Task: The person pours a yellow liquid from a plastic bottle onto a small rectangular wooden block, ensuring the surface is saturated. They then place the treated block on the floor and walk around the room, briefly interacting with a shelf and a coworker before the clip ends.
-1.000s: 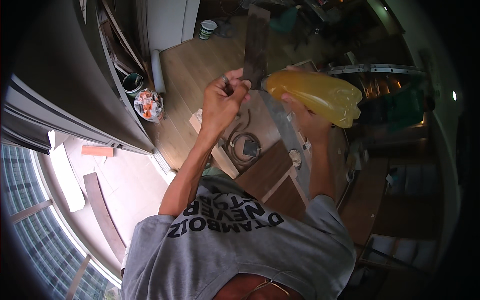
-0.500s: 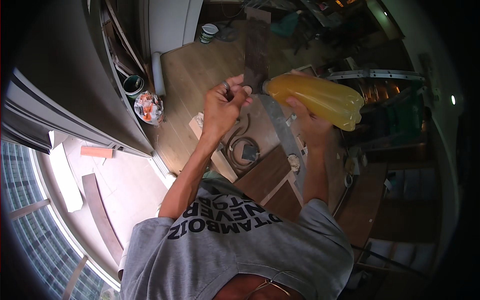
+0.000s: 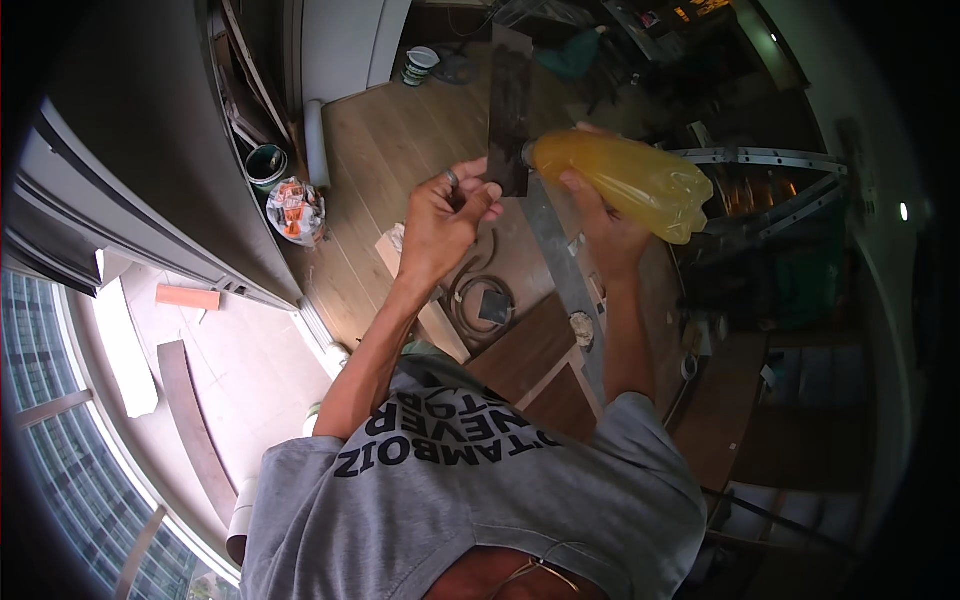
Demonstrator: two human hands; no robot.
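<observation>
My left hand, with a ring on one finger, pinches the lower end of a long, dark brown flat strip. The strip stands out away from me, and its face looks smeared or wet in patches. In my right hand lies a clear plastic bottle of cloudy yellow liquid, tipped on its side. The bottle's neck points left and meets the right edge of the strip a little above my left fingertips. Whether liquid is coming out cannot be made out.
Below my hands lie a coiled hose, brown boards and a long grey strip. A dark bucket and a white-orange bag stand at left, a small tub farther off. A metal ladder is at right.
The bottle has moved slightly up and left, its neck now farther along the strip from the lower end. The strip has turned a little and looks narrower. Both hands keep their hold.
</observation>
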